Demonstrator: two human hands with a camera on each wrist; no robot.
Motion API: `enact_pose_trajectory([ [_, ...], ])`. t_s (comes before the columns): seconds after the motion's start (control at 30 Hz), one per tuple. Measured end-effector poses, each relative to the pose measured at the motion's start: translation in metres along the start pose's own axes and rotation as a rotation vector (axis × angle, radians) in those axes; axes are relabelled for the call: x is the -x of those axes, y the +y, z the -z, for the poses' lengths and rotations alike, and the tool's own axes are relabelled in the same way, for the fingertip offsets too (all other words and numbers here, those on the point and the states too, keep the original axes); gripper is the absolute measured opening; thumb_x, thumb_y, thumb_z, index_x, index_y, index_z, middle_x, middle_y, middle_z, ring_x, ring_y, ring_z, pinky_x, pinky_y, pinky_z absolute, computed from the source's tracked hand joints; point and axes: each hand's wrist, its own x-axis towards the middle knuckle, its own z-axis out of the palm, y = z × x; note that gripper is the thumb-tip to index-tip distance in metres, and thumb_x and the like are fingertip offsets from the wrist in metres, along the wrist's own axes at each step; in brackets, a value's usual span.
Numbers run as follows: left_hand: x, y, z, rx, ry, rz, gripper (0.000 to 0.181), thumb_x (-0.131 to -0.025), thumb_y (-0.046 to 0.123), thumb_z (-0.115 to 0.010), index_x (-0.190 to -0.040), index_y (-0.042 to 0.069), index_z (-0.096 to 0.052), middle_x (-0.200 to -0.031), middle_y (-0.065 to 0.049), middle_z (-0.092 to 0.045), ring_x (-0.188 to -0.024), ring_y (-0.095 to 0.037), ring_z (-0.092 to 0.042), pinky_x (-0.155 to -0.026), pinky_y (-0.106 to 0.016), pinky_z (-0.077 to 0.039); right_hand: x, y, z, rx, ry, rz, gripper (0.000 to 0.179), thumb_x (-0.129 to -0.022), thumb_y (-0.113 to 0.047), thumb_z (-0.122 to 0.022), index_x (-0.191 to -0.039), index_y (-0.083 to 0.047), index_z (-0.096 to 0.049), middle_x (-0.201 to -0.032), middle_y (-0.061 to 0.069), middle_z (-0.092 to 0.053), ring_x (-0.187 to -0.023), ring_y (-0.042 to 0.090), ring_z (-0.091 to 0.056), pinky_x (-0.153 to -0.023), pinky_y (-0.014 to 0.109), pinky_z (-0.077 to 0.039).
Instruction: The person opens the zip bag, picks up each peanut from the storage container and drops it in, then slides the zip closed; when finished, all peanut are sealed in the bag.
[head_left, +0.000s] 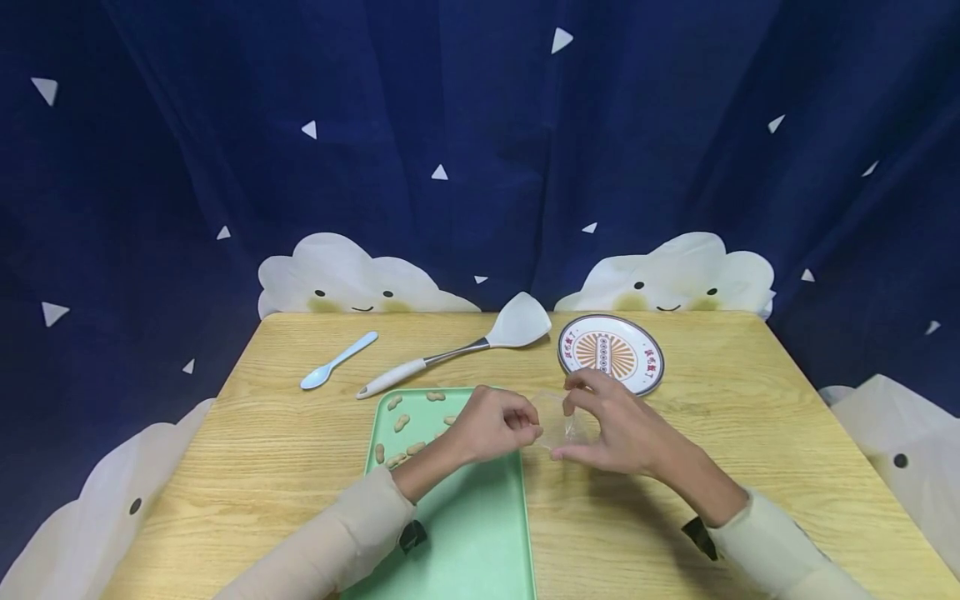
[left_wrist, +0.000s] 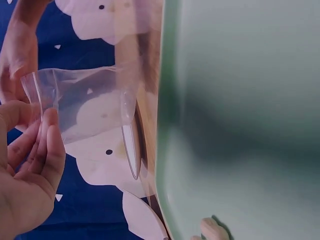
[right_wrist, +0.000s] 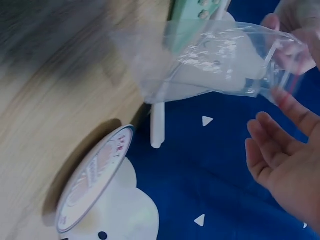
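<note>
A clear plastic zip bag (head_left: 551, 419) hangs between my two hands, above the table by the right edge of the green tray (head_left: 483, 542). My left hand (head_left: 491, 427) pinches the bag's mouth between thumb and fingers, seen close up in the left wrist view, where the bag (left_wrist: 92, 105) looks flat and see-through. From the other side, my right hand (head_left: 618, 427) grips the mouth's edge with thumb and index finger, its other fingers bent and free of the bag. Nothing shows inside the bag (right_wrist: 215, 62) in the right wrist view.
Several peanuts (head_left: 402, 423) lie on the far part of the tray. Behind it are a light blue spoon (head_left: 337, 360) and a white spatula (head_left: 517, 323). An oval plate (head_left: 647, 367) with a red and orange print sits just beyond my right hand. A dark blue curtain (head_left: 480, 108) hangs behind the table.
</note>
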Motion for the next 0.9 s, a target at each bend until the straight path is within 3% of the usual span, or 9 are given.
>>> enact_pose_trajectory([
  [0.13, 0.000, 0.000, 0.002, 0.046, -0.030, 0.007, 0.005, -0.079, 0.013, -0.071, -0.075, 0.011, -0.072, -0.066, 0.000, -0.068, -0.058, 0.004, -0.056, -0.058, -0.013, -0.049, 0.002, 0.003, -0.004, -0.053, -0.019, -0.022, 0.054, -0.058, -0.055, -0.084, -0.081, -0.018, -0.051, -0.122, 0.005, -0.059, -0.113, 0.023, -0.056, -0.092, 0.041, -0.048],
  [0.37, 0.001, -0.002, 0.004, 0.100, -0.071, 0.040, 0.004, -0.079, 0.013, -0.070, -0.076, 0.012, -0.072, -0.066, 0.000, -0.068, -0.058, 0.005, -0.056, -0.059, -0.015, -0.050, 0.003, 0.004, -0.014, -0.211, -0.118, -0.094, 0.059, -0.060, -0.044, -0.087, -0.083, -0.018, -0.039, -0.130, 0.004, -0.060, -0.118, 0.021, -0.058, -0.090, 0.038, -0.049],
  [0.57, 0.002, -0.003, 0.004, 0.150, -0.080, 0.035, 0.004, -0.079, 0.012, -0.069, -0.077, 0.011, -0.072, -0.067, -0.001, -0.069, -0.059, 0.004, -0.056, -0.060, -0.016, -0.051, 0.005, 0.005, -0.020, -0.291, -0.070, -0.110, 0.061, -0.061, -0.042, -0.087, -0.081, -0.017, -0.034, -0.120, -0.001, -0.066, -0.114, 0.019, -0.060, -0.081, 0.031, -0.047],
  [0.7, 0.002, -0.004, 0.005, 0.182, -0.090, 0.024, 0.003, -0.079, 0.010, -0.069, -0.079, 0.009, -0.072, -0.068, -0.003, -0.069, -0.059, 0.003, -0.056, -0.060, -0.017, -0.051, 0.006, 0.004, -0.023, -0.324, -0.036, -0.124, 0.062, -0.060, -0.041, -0.088, -0.084, -0.017, -0.036, -0.115, -0.004, -0.067, -0.111, 0.015, -0.062, -0.088, 0.034, -0.050],
  [0.8, 0.002, -0.004, 0.005, 0.195, -0.095, 0.023, 0.003, -0.079, 0.010, -0.069, -0.080, 0.009, -0.072, -0.068, -0.004, -0.069, -0.060, 0.003, -0.057, -0.060, -0.017, -0.051, 0.007, 0.002, -0.023, -0.374, -0.015, -0.133, 0.063, -0.060, -0.035, -0.089, -0.097, -0.014, -0.043, -0.116, -0.004, -0.064, -0.110, 0.015, -0.061, -0.095, 0.040, -0.049],
  [0.9, 0.003, -0.004, 0.005, 0.202, -0.096, 0.023, 0.003, -0.080, 0.010, -0.070, -0.080, 0.008, -0.072, -0.069, -0.004, -0.069, -0.060, 0.003, -0.057, -0.061, -0.018, -0.051, 0.007, -0.001, -0.023, -0.400, -0.002, -0.154, 0.085, -0.058, -0.032, -0.091, -0.126, -0.014, -0.042, -0.117, -0.003, -0.062, -0.111, 0.016, -0.061, -0.098, 0.042, -0.048],
])
